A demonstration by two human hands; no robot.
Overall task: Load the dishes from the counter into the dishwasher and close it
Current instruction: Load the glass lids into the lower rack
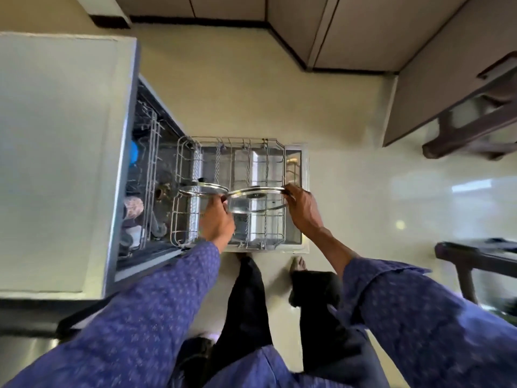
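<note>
The dishwasher (123, 169) stands open at the left, its door (305, 197) dropped flat over the floor. The lower wire rack (240, 147) is pulled out over the door. A glass lid (251, 201) with a steel rim hovers over the rack; my right hand (303, 208) grips its right edge and my left hand (216, 219) grips its left edge. A second glass lid (202, 189) with a black knob sits in the rack just left of it, beside my left hand.
Inside the dishwasher tub lie several dark items and a blue part (134, 155). The white counter top (56, 152) fills the left. Cabinets (349, 32) line the far wall, dark wooden furniture (475, 121) stands right, and my feet (298, 264) stand by the door's edge.
</note>
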